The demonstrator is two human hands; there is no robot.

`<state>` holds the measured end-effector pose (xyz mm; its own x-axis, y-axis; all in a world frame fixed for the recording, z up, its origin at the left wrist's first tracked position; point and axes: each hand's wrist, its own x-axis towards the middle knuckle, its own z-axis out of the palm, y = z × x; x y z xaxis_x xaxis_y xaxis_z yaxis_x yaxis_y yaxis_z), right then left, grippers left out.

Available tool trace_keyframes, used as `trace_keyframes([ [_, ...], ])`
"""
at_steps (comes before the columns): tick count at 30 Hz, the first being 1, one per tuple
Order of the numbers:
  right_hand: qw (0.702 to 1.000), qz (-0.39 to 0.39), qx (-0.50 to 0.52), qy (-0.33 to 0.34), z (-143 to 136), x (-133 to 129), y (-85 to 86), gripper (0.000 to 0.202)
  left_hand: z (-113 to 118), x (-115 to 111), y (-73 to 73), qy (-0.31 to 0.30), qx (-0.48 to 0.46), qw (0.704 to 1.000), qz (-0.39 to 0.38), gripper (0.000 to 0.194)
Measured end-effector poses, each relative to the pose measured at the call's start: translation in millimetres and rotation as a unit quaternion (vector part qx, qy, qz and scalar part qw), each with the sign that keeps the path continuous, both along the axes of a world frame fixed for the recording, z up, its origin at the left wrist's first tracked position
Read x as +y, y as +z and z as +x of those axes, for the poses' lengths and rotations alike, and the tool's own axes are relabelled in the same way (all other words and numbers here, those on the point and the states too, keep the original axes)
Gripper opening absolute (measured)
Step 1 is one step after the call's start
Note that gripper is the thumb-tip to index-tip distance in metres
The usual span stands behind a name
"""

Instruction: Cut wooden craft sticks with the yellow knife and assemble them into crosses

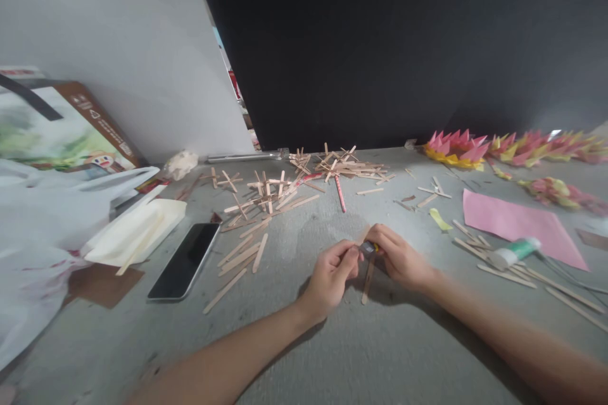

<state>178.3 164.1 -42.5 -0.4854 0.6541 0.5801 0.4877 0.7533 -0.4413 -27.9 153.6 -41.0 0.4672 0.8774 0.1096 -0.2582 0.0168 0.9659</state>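
Observation:
My left hand (336,272) and my right hand (396,258) meet low over the table, fingers closed. Between them is a small dark grey tool with a yellow part (367,247), perhaps a cutter; its exact kind is unclear. The right fingers grip it, while the left thumb and fingers pinch at its left end. What else the left fingers hold is hidden. A wooden craft stick (368,281) extends below the tool toward me, and a wooden tip shows above, beside the right fingers.
Loose craft sticks (242,256) and crossed-stick pieces (268,190) lie left and behind. A phone (185,261), pale tray (137,231) and plastic bag (47,234) occupy the left. Pink paper (517,221), a green-and-white tube (515,252) and folded-paper rings (456,150) are right. A black panel (380,44) stands behind.

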Motion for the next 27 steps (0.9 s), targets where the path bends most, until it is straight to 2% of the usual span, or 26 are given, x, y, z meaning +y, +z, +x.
trace_keyframes([
  [7, 0.999, 0.041, -0.008, 0.001, -0.3, -0.5, -4.1, 0.033, 1.0, 0.6, 1.8, -0.028, 0.011, 1.0, -0.004, 0.042],
  [15, 1.0, 0.019, -0.009, -0.007, -0.4, -0.7, -3.1, 0.031, 1.0, -2.3, 4.5, 0.008, -0.003, 1.0, 0.0, 0.044],
  [23, 0.998, 0.039, -0.032, -0.027, -0.9, 1.6, -5.3, 0.034, 3.9, 5.7, -2.3, -0.011, 0.003, 0.999, -0.033, 0.044],
  [27, 0.998, 0.036, -0.038, -0.023, -0.7, 0.7, -3.6, 0.035, 2.7, 6.0, -5.2, -0.002, -0.001, 1.0, -0.031, 0.045],
])
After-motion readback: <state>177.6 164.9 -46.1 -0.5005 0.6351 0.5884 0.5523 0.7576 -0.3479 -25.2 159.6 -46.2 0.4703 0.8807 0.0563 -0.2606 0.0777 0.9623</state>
